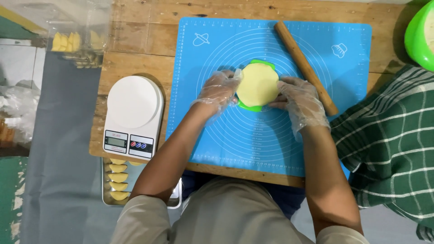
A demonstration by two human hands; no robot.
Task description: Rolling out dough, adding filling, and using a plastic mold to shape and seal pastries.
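A round sheet of pale yellow dough (257,84) lies over a green plastic mould (249,107) in the middle of a blue silicone mat (271,144). My left hand (218,91), in a clear plastic glove, touches the dough's left edge. My right hand (300,103), also gloved, rests against the dough's right edge. A wooden rolling pin (305,66) lies diagonally on the mat just beyond my right hand.
A white kitchen scale (134,116) stands on the wooden table (135,40) left of the mat. Below it a metal tray (108,199) holds several folded yellow pastries. Clear boxes of pastries (74,43) sit far left. A green bowl (418,36) and checked cloth (393,140) are at right.
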